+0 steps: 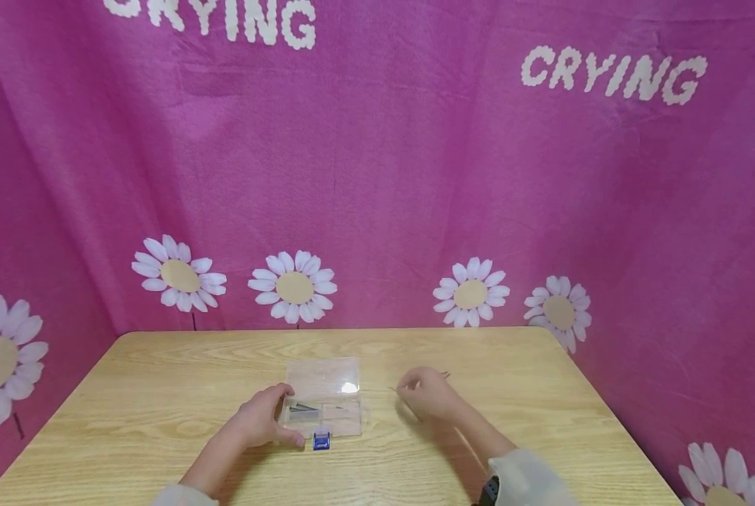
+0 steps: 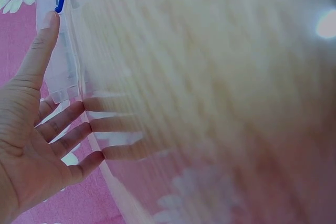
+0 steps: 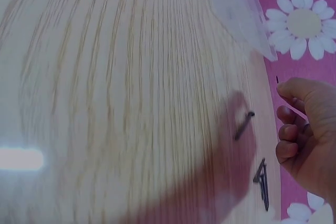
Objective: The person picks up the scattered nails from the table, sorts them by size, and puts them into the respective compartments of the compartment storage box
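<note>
A clear plastic compartment box [image 1: 342,424] lies on the table with its lid [image 1: 320,374] folded back and a blue latch [image 1: 322,441] at its front. Several dark screws [image 1: 303,409] lie in its left part. My left hand [image 1: 260,416] holds the box by its left end, thumb along the front near the latch and index finger at the back. To the right of the box, my right hand [image 1: 429,393] pinches a thin dark screw [image 3: 277,80] between thumb and index finger; only its tip shows in the right wrist view. The other fingers are curled in.
In the right wrist view, one loose screw [image 3: 244,125] lies on the wooden table [image 3: 131,103], and a small cluster of screws [image 3: 263,184] lies close to it. A pink cloth with white daisies [image 1: 377,176] hangs behind the table and along its sides.
</note>
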Demonstrator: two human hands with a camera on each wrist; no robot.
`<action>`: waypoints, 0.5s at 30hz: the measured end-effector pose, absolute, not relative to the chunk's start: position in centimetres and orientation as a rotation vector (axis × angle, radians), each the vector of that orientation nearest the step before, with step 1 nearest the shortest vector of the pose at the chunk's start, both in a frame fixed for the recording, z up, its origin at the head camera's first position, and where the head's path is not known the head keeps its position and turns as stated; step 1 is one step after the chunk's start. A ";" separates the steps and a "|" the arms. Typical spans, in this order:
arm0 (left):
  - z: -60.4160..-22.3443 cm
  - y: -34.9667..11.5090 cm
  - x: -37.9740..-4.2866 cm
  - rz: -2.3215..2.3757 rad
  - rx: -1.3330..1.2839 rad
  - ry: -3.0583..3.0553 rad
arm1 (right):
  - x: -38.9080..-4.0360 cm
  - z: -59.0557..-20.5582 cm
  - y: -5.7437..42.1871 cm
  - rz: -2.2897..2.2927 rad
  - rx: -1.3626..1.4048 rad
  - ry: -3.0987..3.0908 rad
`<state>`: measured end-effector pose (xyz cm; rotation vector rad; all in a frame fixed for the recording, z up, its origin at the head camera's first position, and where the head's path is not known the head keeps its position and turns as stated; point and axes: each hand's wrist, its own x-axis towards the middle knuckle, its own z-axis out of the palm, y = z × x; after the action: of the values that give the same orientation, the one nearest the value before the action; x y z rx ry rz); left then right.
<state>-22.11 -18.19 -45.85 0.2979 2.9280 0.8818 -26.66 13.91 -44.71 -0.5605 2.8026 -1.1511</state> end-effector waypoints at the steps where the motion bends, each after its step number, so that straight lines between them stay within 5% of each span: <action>1: -45.9 -18.2 -22.1 0.883 0.292 2.928 | -26.7 -44.7 13.6 -1.149 -0.582 2.796; 15: -45.7 -18.1 -21.9 0.886 0.308 2.940 | -26.2 -44.9 10.1 -1.158 -0.656 2.707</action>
<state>-21.90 -18.12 -45.74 0.3079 2.9396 0.8857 -26.24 10.12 -44.93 -0.6563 2.7069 -1.1585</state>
